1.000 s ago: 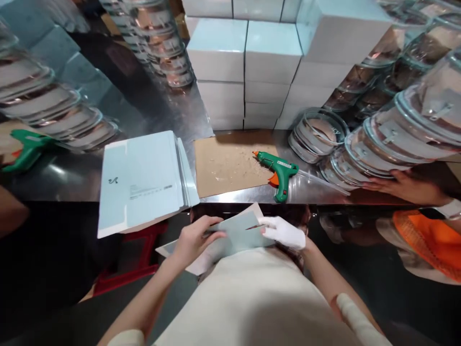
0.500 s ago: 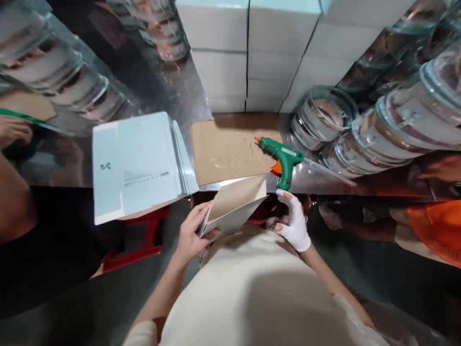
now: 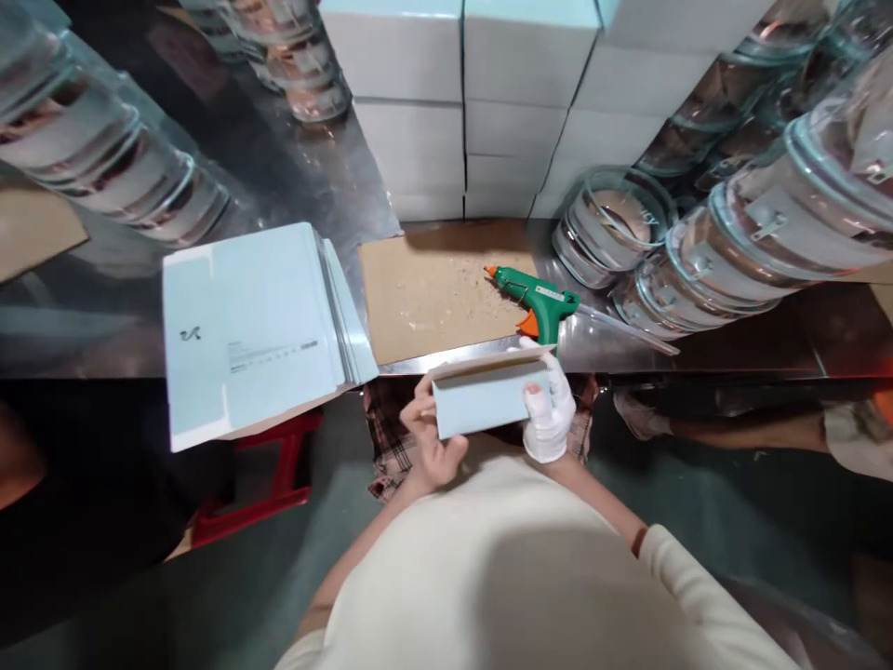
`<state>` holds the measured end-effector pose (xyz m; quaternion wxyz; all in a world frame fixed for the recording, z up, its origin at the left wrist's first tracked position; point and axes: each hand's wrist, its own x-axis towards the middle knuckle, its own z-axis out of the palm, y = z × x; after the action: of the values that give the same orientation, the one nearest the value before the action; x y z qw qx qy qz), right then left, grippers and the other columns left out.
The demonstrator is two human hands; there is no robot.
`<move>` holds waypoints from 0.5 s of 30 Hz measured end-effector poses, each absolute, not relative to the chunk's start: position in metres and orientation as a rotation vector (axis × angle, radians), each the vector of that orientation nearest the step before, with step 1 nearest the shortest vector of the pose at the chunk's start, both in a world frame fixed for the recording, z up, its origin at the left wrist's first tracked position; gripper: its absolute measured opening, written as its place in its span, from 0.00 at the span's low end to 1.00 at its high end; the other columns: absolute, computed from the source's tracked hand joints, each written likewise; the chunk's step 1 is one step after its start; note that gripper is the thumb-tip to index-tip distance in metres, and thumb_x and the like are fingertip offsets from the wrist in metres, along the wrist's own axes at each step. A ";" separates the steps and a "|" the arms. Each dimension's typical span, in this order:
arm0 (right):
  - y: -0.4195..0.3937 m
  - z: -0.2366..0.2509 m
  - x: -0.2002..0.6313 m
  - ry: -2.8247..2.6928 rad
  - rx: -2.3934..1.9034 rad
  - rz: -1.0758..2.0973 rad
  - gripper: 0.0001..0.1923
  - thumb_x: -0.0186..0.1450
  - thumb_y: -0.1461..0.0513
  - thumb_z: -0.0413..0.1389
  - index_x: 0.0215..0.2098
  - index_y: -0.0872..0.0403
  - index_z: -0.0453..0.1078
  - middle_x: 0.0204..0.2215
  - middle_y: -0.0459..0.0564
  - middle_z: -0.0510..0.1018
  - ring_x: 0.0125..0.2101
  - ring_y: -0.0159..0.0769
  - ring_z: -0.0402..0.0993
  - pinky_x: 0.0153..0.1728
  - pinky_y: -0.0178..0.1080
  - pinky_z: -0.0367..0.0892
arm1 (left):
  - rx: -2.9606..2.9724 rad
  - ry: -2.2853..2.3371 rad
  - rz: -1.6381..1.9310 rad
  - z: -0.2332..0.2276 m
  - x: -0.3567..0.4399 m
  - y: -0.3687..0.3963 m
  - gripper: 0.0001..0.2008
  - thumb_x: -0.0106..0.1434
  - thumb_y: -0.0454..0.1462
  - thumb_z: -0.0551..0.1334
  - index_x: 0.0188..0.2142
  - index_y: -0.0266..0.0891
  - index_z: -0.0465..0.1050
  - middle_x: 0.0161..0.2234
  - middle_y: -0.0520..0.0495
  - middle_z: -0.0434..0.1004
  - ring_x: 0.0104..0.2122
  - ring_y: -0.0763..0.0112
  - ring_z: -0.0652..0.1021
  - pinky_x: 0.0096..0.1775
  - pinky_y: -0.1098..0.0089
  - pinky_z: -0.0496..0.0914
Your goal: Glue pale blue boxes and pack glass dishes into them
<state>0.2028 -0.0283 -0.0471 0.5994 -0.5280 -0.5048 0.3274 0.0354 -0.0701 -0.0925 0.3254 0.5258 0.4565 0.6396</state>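
Note:
Between my hands, just in front of the table edge, is a pale blue folded cardboard box (image 3: 481, 407) with its long open side toward the table. My bare left hand (image 3: 431, 433) grips its left end, fingers curled behind. My right hand (image 3: 549, 409), in a white glove with bare fingertips, holds the right end, thumb on the near face. Beyond it a green glue gun (image 3: 542, 296) with an orange nozzle and trigger lies on a brown cardboard sheet (image 3: 425, 293). A stack of flat pale blue cardboard sheets (image 3: 258, 316) lies to the left, overhanging the edge.
White boxes (image 3: 513, 121) are piled at the back of the metal table (image 3: 355, 177). Clear round tubs (image 3: 739, 242) stand in stacks on the right, with more tubs (image 3: 139, 177) on the left. A red stool (image 3: 279, 475) is below left. Parts of other people show at both sides.
The box has turned so its long side faces me. My right hand, apart from it before, has closed on its right end. The view has shifted slightly.

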 end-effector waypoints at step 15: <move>0.084 -0.002 0.275 -1.544 -2.273 0.801 0.19 0.54 0.50 0.69 0.32 0.55 0.76 0.34 0.55 0.83 0.41 0.48 0.80 0.46 0.42 0.71 | 1.689 1.438 1.676 -0.088 -0.004 -0.061 0.15 0.66 0.49 0.69 0.46 0.45 0.73 0.48 0.46 0.72 0.53 0.59 0.76 0.54 0.58 0.71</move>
<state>0.2745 0.0839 -0.0024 0.1393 -0.7865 -0.5341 0.2770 -0.0040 -0.0609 -0.0878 0.1797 0.5976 0.5089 0.5929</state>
